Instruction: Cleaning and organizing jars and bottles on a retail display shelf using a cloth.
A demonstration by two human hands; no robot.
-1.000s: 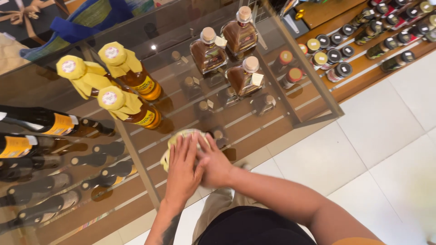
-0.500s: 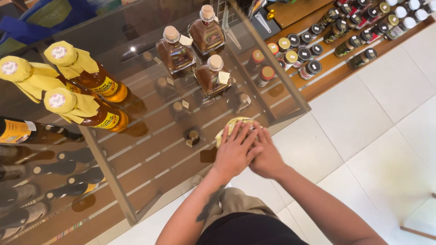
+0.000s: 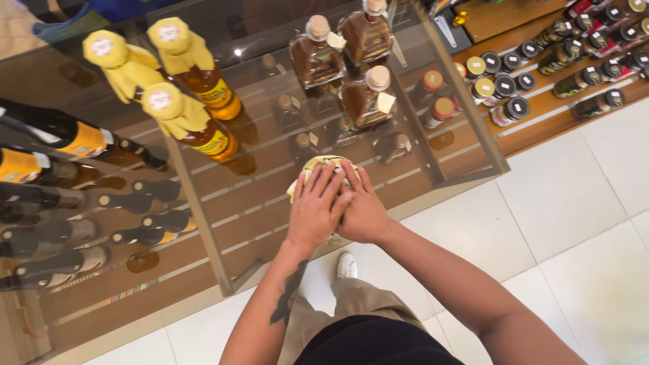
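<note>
Hands [image 3: 338,206] still pressing cloth [image 3: 323,164], glass shelf [image 3: 270,203].

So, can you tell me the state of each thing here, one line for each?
Left hand: flat, pressing on the cloth.
Right hand: flat, beside the left and partly under it.
Yellow cloth: bunched under both hands on the glass.
Glass shelf: bare where the hands work.
Yellow-wrapped bottles: upright, capped.
Squat brown bottles: upright, stoppered.
Dark bottles: capped, on a lower shelf.
</note>
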